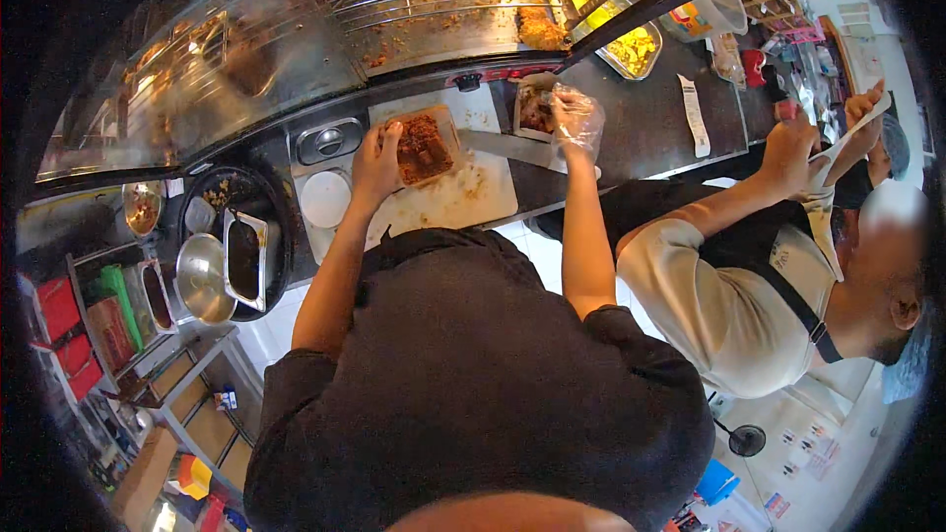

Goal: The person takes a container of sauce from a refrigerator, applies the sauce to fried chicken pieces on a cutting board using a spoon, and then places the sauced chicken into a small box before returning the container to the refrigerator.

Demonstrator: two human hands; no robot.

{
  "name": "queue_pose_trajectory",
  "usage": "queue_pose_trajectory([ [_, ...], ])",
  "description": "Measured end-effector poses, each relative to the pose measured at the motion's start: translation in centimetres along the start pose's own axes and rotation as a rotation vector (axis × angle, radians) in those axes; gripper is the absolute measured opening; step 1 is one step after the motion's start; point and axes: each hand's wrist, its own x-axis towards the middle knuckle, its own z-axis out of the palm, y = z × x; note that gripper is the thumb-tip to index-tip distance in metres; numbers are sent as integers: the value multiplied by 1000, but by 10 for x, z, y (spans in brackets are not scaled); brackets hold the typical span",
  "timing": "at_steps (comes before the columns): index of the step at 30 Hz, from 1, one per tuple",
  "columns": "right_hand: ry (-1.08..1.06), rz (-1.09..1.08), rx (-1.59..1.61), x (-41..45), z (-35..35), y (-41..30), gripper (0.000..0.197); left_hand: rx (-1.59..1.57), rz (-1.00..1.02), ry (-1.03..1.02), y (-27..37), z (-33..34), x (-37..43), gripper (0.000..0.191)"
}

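My left hand [378, 162] grips the left side of a clear plastic container [445, 174] holding a dark red-brown, crumbly food [423, 148]. The container is above a stained cutting board [484, 196]. My right hand [576, 118], in a clear plastic glove, has its fingers curled at the right side of a paper food box [523, 132] with brown meat pieces [535, 109] inside. Whether those fingers hold anything is hidden. A broad knife blade [506, 149] lies across the board's right edge and passes under my right wrist.
A heated glass cabinet with wire racks [414, 15] borders the counter. Left are a lidded steel pan [328, 140], a white round lid [326, 199] and a black tray [194, 188] with steel containers. A co-worker [739, 295] stands close on my right, beside a paper slip [693, 114].
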Motion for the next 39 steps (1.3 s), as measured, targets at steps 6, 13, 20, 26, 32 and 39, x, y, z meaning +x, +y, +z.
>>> queue_pose_trajectory([
  [6, 66, -39, -108, -5, -10, -1, 19, 11, -84, -76, -32, -8, 4, 47],
  [13, 69, -244, -363, -29, -40, -10, 10, 33, -74, 5, -19, -6, -2, 49],
  [20, -101, -265, -695, -27, -27, -15, 12, 224, 20, -74, -36, -4, 6, 57],
  [26, 197, -294, -150, -25, -35, -30, 18, 194, 19, -85, -32, 2, 10, 60],
  [32, -176, -541, -83, -67, -5, -92, 15, 152, -32, -174, 23, 14, 16, 56],
  [39, -576, -608, -213, -84, 4, -140, 27, 284, 9, -148, 53, 27, 13, 59],
])
